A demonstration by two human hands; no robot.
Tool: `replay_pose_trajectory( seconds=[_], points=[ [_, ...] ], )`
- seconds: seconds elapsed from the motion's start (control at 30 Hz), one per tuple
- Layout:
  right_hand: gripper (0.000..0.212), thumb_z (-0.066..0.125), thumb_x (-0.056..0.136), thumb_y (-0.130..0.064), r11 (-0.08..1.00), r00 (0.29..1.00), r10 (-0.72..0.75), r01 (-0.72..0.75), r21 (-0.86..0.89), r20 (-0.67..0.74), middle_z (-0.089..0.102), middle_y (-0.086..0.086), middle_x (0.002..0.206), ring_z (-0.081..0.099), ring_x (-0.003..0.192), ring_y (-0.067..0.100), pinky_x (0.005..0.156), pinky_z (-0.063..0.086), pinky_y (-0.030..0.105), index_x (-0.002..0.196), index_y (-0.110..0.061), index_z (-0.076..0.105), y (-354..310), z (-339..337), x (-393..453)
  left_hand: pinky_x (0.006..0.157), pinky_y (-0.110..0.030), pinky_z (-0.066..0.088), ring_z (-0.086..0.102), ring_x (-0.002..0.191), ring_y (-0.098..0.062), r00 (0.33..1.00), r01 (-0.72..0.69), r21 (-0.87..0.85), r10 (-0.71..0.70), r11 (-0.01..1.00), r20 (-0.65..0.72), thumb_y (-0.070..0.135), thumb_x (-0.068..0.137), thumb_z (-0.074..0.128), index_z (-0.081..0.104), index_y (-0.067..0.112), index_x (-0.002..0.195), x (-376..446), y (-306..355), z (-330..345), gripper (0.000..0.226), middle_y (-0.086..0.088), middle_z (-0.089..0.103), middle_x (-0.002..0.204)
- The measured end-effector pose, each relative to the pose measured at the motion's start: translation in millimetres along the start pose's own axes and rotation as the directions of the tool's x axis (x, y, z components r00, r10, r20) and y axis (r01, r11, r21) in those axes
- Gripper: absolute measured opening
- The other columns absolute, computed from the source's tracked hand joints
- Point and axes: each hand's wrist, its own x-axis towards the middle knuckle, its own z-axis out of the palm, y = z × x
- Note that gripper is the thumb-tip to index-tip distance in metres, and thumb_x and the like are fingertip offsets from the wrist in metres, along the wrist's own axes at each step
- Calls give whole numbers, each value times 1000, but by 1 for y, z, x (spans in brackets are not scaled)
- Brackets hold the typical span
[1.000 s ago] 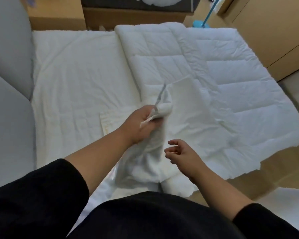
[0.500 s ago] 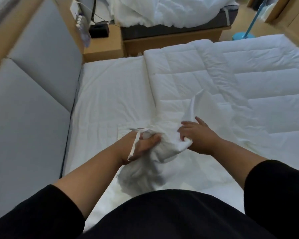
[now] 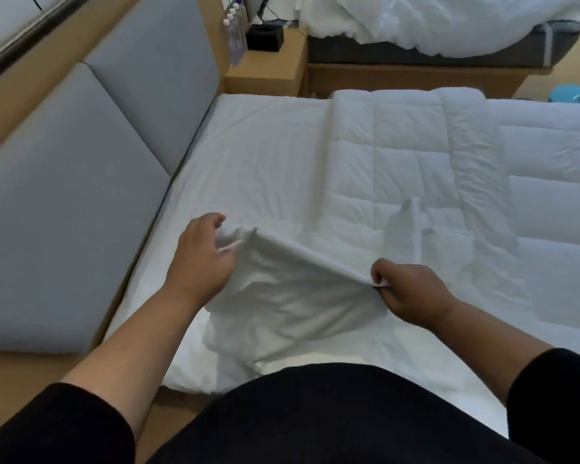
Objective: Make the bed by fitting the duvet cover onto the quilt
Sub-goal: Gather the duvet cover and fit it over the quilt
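A white duvet cover (image 3: pixel 292 296) hangs bunched in front of me above the near edge of the bed. My left hand (image 3: pixel 203 256) grips one end of its top hem, and my right hand (image 3: pixel 404 286) pinches the hem further right, so the edge is stretched taut between them. The white quilted quilt (image 3: pixel 449 169) lies spread over the right part of the mattress, with a fold of fabric standing up just beyond my right hand. The bare white sheet (image 3: pixel 255 162) covers the left part of the bed.
A grey padded headboard (image 3: pixel 81 182) runs along the left. A wooden nightstand (image 3: pixel 268 68) with bottles and a black box stands at the back. Behind it is a second bed (image 3: pixel 449 31) with rumpled white bedding. A blue object (image 3: pixel 573 93) sits on the floor far right.
My hands have moved apart along the cover's edge, pulling it taut; before, the fabric was bunched in my left hand with the right hand close. The view has shifted toward the headboard.
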Motion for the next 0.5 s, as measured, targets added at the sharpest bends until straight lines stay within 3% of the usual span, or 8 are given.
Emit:
replay_pose_trajectory(
  seconds=[0.07, 0.13, 0.17, 0.27, 0.33, 0.4, 0.47, 0.5],
  points=[
    [19, 67, 81, -13, 990, 990, -140, 140, -25, -19, 58, -4, 61, 53, 52, 27, 51, 34, 28, 89, -23, 52, -19, -9, 3, 119, -50, 24, 32, 144, -25, 952, -286, 202, 254, 937, 168, 54, 80, 54, 45, 23, 143, -6, 30, 23, 71, 2, 45, 148],
    [13, 63, 85, -18, 979, 979, -201, 199, -43, -43, 58, -5, 63, 49, 52, 23, 51, 32, 29, 93, -23, 54, -37, -20, 7, 121, -56, 13, 26, 148, -16, 794, -518, 264, 342, 814, 502, 69, 79, 58, 37, 32, 147, -16, 69, 51, 81, 10, 39, 152],
    [10, 61, 88, -20, 980, 979, -196, 194, -42, -55, 56, -6, 64, 47, 54, 22, 52, 31, 30, 96, -23, 55, -42, -26, 8, 120, -56, 14, 31, 144, -13, 715, -579, 220, 359, 785, 600, 69, 78, 62, 38, 35, 145, -16, 79, 67, 79, 12, 42, 149],
    [11, 58, 93, -23, 990, 988, -142, 142, -6, -56, 48, -10, 66, 43, 57, 21, 49, 26, 27, 103, -19, 57, -38, -39, 1, 120, -52, 21, 42, 132, -15, 610, -686, 111, 485, 719, 626, 55, 84, 68, 57, 31, 125, -12, 102, 94, 49, 12, 55, 126],
    [18, 55, 96, -29, 993, 993, -116, 116, 2, 21, 56, -9, 74, 48, 63, 20, 52, 30, 26, 112, -21, 55, -30, -41, -6, 115, -48, 32, 52, 126, -22, 497, -834, 100, 659, 543, 565, 41, 85, 68, 72, 23, 100, -6, 110, 102, 23, 7, 65, 110],
    [30, 56, 95, -42, 1000, 989, -26, 25, 7, 145, 67, -6, 90, 59, 77, 20, 63, 41, 30, 121, -29, 51, -10, -37, -6, 90, -36, 50, 62, 94, -21, 414, -873, 65, 667, 483, 619, 29, 83, 65, 66, 18, 72, -3, 121, 103, 16, 8, 62, 82],
    [35, 60, 90, -54, 997, 948, 80, -73, -33, 309, 68, -9, 99, 62, 91, 18, 76, 46, 32, 120, -36, 55, 18, -27, -4, 59, -29, 39, 52, 69, -18, 455, -828, 54, 612, 559, 647, 24, 81, 61, 47, 19, 60, -2, 128, 101, 26, 9, 44, 65],
    [32, 60, 90, -56, 994, 916, 107, -90, -63, 386, 68, -9, 102, 62, 97, 18, 84, 47, 33, 115, -36, 59, 34, -19, -4, 53, -28, 31, 45, 61, -15, 477, -811, 40, 621, 584, 622, 24, 79, 59, 37, 22, 57, 0, 128, 96, 31, 8, 37, 60]
  ],
)
